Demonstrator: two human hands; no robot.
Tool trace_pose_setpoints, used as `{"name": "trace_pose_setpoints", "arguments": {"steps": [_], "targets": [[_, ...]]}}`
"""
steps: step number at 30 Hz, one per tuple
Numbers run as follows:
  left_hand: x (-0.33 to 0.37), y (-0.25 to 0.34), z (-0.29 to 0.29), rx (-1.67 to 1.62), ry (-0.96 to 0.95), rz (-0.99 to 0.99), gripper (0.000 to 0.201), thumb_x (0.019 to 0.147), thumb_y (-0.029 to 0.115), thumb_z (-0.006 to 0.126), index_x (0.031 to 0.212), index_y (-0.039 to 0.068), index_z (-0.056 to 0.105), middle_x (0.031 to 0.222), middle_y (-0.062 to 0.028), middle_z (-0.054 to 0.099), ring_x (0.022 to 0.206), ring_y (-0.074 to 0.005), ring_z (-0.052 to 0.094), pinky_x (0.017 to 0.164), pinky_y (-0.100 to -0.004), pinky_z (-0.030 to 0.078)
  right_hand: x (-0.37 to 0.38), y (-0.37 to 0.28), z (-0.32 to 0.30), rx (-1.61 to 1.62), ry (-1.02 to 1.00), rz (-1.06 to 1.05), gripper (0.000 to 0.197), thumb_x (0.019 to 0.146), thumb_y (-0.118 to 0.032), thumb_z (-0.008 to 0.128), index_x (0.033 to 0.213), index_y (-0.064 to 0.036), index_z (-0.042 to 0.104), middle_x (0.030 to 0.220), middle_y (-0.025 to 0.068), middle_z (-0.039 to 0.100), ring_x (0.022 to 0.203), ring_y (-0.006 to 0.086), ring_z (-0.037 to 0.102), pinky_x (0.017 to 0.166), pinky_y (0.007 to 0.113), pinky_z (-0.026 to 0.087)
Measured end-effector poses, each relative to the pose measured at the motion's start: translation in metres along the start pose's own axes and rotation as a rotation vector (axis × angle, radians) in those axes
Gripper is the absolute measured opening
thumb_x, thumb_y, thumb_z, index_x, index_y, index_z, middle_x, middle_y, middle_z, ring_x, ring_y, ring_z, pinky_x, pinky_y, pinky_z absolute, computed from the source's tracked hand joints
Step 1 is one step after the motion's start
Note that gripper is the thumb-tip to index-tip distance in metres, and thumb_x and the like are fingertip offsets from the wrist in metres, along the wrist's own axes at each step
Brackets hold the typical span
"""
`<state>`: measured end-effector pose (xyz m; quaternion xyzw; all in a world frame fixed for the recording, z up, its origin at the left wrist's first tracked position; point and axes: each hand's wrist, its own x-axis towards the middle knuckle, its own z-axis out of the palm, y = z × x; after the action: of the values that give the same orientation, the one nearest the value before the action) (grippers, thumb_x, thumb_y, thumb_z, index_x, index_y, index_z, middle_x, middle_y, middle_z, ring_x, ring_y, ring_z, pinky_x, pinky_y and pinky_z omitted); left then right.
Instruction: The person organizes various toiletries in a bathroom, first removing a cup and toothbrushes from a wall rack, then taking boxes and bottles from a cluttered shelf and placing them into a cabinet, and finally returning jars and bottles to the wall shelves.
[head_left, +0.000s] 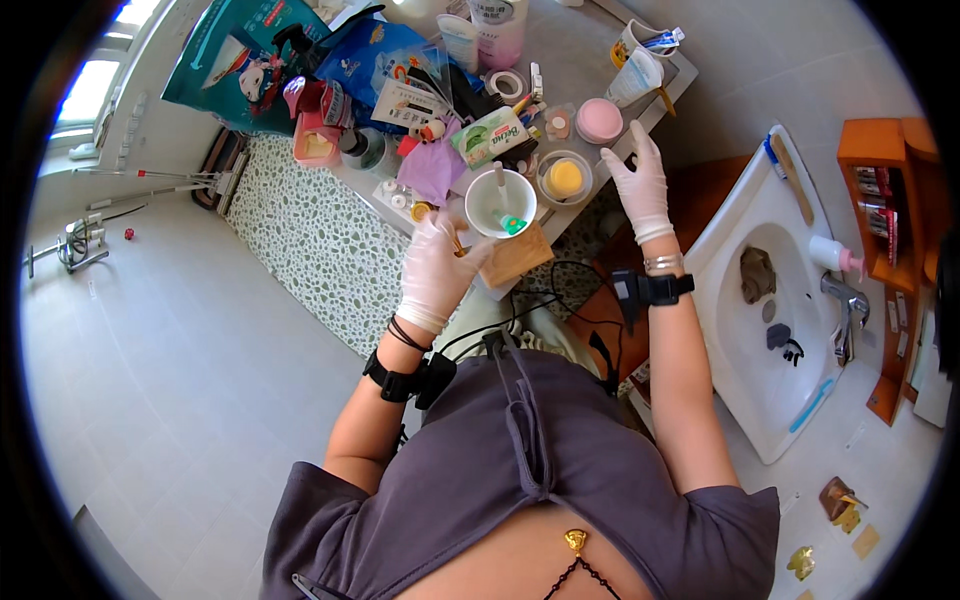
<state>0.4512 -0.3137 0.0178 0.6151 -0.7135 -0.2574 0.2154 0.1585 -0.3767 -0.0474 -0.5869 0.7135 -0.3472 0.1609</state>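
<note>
My left hand, in a thin white glove, is beside the white cup at the table's near edge. Its thumb stands apart from the fingers. A small brownish thing shows between them; whether the hand touches it I cannot tell. Inside the cup are a pale-handled stirrer and something green. Below the cup lies a wooden block. My right hand, gloved too, is raised with fingers spread, near a pink round lid and a clear tub holding a yellow round piece.
Packets, bottles and a purple cloth crowd the table. A green-and-white wipes pack lies behind the cup. Black cables hang below the edge. A white sink stands at right, beside an orange shelf.
</note>
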Motion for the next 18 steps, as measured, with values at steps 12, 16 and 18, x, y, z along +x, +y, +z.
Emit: {"name": "trace_pose_setpoints", "arguments": {"steps": [12, 16, 18], "targets": [[0.005, 0.015, 0.024, 0.186, 0.073, 0.439, 0.024, 0.077, 0.019, 0.068, 0.101, 0.015, 0.067, 0.093, -0.0041, 0.065, 0.088, -0.0241, 0.059, 0.083, -0.0372, 0.043, -0.049, -0.126, -0.008, 0.203, -0.152, -0.227, 0.031, 0.077, -0.015, 0.073, 0.107, -0.0091, 0.066, 0.112, 0.0095, 0.059, 0.106, 0.0287, 0.054, 0.091, 0.039, 0.045], [-0.002, 0.017, 0.018, 0.152, 0.172, 0.462, 0.019, 0.077, 0.012, 0.065, 0.096, 0.012, 0.067, 0.086, -0.0030, 0.065, 0.083, -0.0232, 0.060, 0.080, -0.0347, 0.044, -0.030, -0.134, 0.020, -0.019, -0.149, -0.407, 0.037, 0.073, -0.019, 0.075, 0.108, -0.0096, 0.066, 0.110, 0.0102, 0.059, 0.103, 0.0306, 0.054, 0.091, 0.042, 0.044], [-0.002, 0.015, 0.017, 0.178, 0.189, 0.460, 0.019, 0.077, 0.011, 0.064, 0.095, 0.011, 0.067, 0.086, -0.0035, 0.066, 0.082, -0.0229, 0.060, 0.079, -0.0344, 0.045, -0.026, -0.134, 0.032, -0.043, -0.241, -0.395, 0.036, 0.071, -0.021, 0.076, 0.103, -0.0081, 0.067, 0.111, 0.0113, 0.059, 0.102, 0.0319, 0.053, 0.089, 0.043, 0.043]]}}
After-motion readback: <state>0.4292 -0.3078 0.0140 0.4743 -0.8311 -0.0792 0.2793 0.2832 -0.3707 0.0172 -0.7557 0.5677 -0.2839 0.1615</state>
